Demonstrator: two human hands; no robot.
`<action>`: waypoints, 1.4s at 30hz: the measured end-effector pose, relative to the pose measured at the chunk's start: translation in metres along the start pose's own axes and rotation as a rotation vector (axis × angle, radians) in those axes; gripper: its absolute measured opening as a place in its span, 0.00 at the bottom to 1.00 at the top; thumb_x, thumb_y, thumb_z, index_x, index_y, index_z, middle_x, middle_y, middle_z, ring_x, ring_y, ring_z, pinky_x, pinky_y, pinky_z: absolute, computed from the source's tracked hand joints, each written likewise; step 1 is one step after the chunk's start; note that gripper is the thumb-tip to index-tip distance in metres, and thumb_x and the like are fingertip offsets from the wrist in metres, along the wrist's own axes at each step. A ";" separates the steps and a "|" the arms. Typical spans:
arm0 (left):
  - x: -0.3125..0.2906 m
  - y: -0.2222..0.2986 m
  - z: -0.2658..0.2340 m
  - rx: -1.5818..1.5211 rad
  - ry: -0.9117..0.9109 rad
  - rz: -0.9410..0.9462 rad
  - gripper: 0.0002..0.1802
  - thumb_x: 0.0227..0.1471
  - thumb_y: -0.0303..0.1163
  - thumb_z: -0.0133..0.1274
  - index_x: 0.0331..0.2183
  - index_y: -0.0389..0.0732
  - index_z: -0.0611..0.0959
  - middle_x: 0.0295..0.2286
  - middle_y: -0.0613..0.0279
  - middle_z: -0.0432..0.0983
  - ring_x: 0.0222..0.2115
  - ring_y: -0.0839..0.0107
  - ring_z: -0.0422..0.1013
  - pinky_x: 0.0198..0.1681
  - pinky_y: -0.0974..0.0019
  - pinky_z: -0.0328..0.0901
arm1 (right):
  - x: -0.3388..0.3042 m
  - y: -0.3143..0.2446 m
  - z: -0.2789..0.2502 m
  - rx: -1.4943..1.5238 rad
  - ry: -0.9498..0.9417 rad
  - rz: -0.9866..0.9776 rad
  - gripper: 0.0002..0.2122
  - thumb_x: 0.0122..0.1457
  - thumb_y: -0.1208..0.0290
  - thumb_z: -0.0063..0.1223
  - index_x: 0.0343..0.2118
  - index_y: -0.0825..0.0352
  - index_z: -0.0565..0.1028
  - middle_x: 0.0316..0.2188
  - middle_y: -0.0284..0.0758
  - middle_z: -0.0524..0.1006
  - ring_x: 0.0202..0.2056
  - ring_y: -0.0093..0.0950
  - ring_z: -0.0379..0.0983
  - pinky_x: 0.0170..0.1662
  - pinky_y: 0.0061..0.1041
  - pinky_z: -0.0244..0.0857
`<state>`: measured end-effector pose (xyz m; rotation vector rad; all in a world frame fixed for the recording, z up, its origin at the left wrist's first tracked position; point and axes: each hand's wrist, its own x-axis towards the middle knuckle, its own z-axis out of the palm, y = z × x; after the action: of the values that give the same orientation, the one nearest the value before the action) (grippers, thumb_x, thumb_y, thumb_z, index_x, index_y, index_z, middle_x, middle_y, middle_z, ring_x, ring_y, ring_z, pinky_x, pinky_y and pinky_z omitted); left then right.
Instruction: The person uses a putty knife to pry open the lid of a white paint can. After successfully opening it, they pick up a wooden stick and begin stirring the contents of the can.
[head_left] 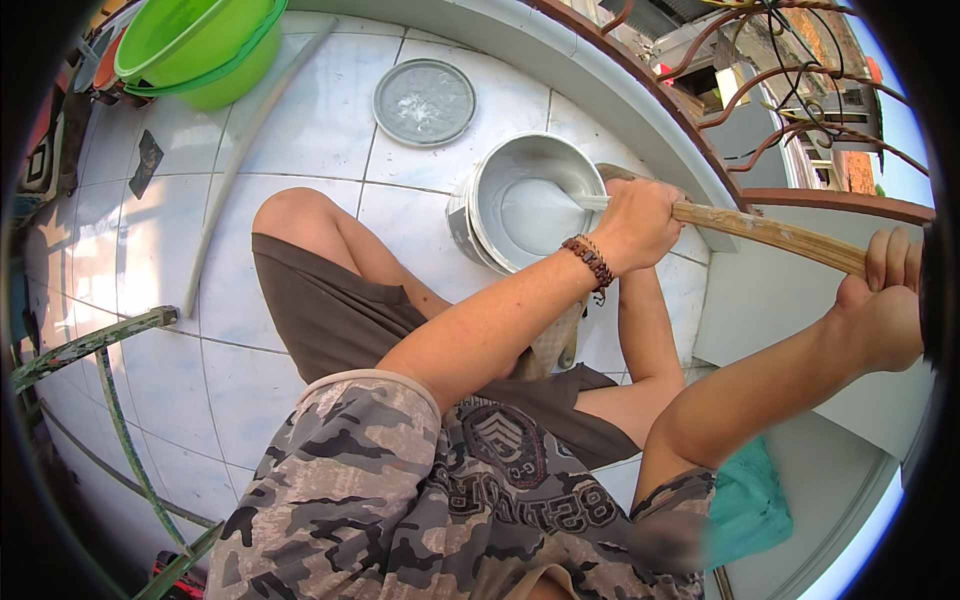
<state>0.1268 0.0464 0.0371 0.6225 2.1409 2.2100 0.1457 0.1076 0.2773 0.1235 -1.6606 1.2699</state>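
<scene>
A white paint bucket (467, 215) stands on the tiles in front of me, part full of white paint (540, 215). A wooden stick (770, 232), its lower end whitened with paint, slants from inside the bucket up to the right. My left hand (640, 225), with a brown bracelet (590, 262) on the wrist, is wrapped round the stick close to the bucket's rim. Farther up, near the stick's top end, my right hand (890, 272) grips it too. The bucket's round grey lid (424, 102) lies on the floor beyond it, smeared with white.
Green basins (205, 60) stand at the far left. A long pale pipe (245, 150) and a dark scrap (146, 163) lie on the tiles. At the left is a worn green metal frame (95, 350). A low wall with brown railing (840, 203) borders the right; a teal bag (750, 500) lies beside me.
</scene>
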 end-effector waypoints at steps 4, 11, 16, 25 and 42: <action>-0.031 0.014 -0.020 0.070 -0.067 -0.046 0.08 0.43 0.28 0.57 0.19 0.35 0.78 0.20 0.44 0.75 0.25 0.41 0.72 0.38 0.46 0.68 | 0.009 0.003 -0.025 0.040 -0.149 0.084 0.27 0.67 0.35 0.30 0.25 0.58 0.57 0.14 0.26 0.48 0.12 0.19 0.40 0.12 0.18 0.36; -0.026 0.012 -0.022 0.097 -0.071 -0.013 0.07 0.50 0.26 0.53 0.24 0.33 0.80 0.23 0.40 0.76 0.27 0.41 0.73 0.34 0.49 0.69 | -0.006 -0.011 -0.003 -0.052 0.065 0.055 0.16 0.63 0.61 0.37 0.19 0.62 0.58 0.15 0.27 0.50 0.14 0.19 0.41 0.15 0.19 0.38; -0.023 0.031 -0.051 0.110 -0.142 0.003 0.06 0.48 0.26 0.52 0.25 0.34 0.81 0.23 0.41 0.77 0.27 0.42 0.74 0.35 0.48 0.69 | 0.016 -0.016 -0.029 -0.020 0.110 0.018 0.10 0.57 0.77 0.36 0.18 0.68 0.61 0.15 0.31 0.52 0.15 0.20 0.41 0.17 0.19 0.36; -0.031 0.020 -0.028 0.237 -0.373 -0.013 0.10 0.46 0.26 0.52 0.31 0.41 0.86 0.24 0.43 0.78 0.27 0.45 0.75 0.33 0.48 0.70 | 0.010 -0.009 -0.038 -0.121 0.198 0.075 0.12 0.57 0.77 0.36 0.18 0.62 0.54 0.15 0.31 0.50 0.15 0.20 0.40 0.17 0.22 0.36; -0.014 -0.005 0.015 0.158 -0.193 0.063 0.03 0.41 0.25 0.52 0.22 0.36 0.80 0.19 0.43 0.74 0.26 0.42 0.73 0.35 0.45 0.68 | -0.016 -0.010 -0.031 -0.359 0.362 0.026 0.28 0.70 0.43 0.25 0.20 0.62 0.54 0.14 0.34 0.52 0.14 0.21 0.41 0.16 0.21 0.37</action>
<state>0.1429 0.0573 0.0283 0.8812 2.2382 1.9293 0.1794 0.1196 0.2705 -0.3289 -1.5449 0.9279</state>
